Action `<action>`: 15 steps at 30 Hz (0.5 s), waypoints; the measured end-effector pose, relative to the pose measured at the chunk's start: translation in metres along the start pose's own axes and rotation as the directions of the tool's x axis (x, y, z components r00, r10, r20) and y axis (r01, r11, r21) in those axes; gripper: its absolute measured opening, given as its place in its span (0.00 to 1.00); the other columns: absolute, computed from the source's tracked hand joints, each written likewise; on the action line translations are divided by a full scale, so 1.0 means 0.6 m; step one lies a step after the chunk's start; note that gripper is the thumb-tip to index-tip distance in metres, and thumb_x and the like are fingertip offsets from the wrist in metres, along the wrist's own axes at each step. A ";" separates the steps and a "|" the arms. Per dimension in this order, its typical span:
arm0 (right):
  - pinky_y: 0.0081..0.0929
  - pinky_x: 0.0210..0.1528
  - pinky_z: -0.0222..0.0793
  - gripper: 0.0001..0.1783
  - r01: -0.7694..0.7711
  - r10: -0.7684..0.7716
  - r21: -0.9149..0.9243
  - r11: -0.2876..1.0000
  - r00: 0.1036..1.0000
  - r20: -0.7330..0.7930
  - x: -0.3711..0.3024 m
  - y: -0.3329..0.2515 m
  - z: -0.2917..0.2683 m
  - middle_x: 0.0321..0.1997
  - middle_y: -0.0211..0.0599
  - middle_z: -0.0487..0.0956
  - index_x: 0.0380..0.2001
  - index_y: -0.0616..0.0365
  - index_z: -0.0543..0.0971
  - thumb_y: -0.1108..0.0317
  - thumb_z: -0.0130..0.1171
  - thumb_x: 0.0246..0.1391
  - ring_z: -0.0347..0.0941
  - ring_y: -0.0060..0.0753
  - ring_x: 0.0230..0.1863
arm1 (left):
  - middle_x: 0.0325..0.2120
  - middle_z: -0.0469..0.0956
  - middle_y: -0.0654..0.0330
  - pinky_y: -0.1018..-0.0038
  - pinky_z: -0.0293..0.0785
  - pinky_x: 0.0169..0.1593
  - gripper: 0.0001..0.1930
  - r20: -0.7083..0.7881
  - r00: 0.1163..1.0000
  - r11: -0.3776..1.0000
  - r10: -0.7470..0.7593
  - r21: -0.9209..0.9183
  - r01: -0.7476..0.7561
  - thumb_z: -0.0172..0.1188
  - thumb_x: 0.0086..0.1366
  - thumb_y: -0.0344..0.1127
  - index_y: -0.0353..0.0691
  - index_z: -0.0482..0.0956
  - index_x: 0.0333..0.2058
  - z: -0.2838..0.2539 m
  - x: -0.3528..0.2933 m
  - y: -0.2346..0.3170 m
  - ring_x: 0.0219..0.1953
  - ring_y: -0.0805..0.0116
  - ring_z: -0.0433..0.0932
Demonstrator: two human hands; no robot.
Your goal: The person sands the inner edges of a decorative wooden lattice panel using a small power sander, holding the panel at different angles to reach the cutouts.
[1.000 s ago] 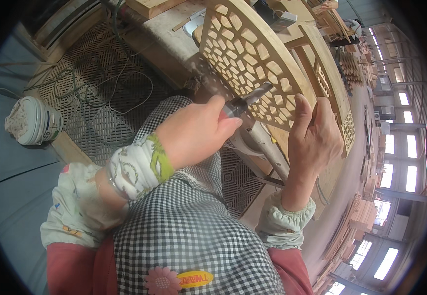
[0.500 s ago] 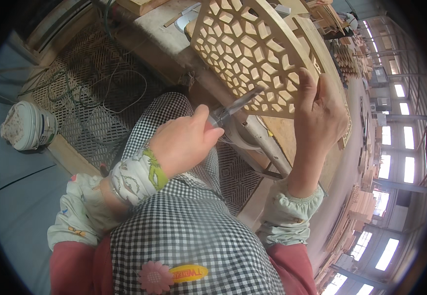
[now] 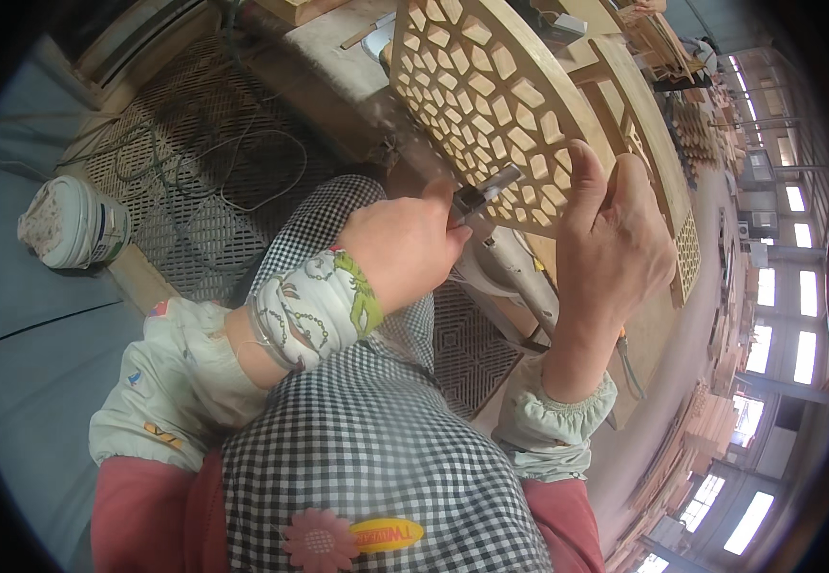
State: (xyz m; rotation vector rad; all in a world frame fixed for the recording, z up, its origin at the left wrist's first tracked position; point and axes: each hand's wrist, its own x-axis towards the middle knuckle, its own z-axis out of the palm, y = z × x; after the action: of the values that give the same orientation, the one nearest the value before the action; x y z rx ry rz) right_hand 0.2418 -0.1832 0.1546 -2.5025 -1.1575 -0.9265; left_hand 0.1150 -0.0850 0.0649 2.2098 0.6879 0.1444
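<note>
My left hand (image 3: 407, 246) is closed round a slim tool (image 3: 500, 181) with a flat metal blade. Its handle is mostly hidden in my fingers, so the exact kind is unclear. The blade points up and to the right, in front of the lower part of a pale wooden lattice panel (image 3: 567, 81). This panel is pierced with many angular holes and has a curved solid border. With thumb and bent fingers, my right hand (image 3: 617, 229) grips the panel's lower right edge, keeping it tilted over the workbench.
Another lattice piece (image 3: 687, 258) lies beyond my right hand. A workbench edge (image 3: 338, 67) runs behind the panel. To the left stands a white bucket (image 3: 78, 229), near cables on a patterned mat (image 3: 180, 124). Stacked timber (image 3: 686, 430) lines the right, and a tool with an orange part (image 3: 627, 358) is beside my right wrist.
My left hand has moved right and slightly up with the tool, closer to the panel. My right hand keeps its grip; the panel's angle has shifted a little, along with the whole view.
</note>
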 end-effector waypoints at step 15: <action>0.38 0.21 0.63 0.29 -0.029 0.029 0.000 1.000 1.000 -0.008 0.005 0.005 0.002 0.18 0.33 0.75 0.21 0.52 0.71 0.42 0.64 0.65 0.74 0.42 0.19 | 0.28 0.85 0.41 0.54 0.81 0.33 0.24 -0.001 1.000 0.967 0.020 -0.254 -0.019 0.57 0.75 0.49 0.29 0.72 0.53 0.021 -0.008 -0.036 0.28 0.41 0.86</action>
State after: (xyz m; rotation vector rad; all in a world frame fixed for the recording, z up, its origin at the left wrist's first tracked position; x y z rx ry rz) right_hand 0.2461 -0.1829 0.1556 -2.5059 -1.1161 -0.9286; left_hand 0.1055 -0.0843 0.0415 1.9707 0.6109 0.2277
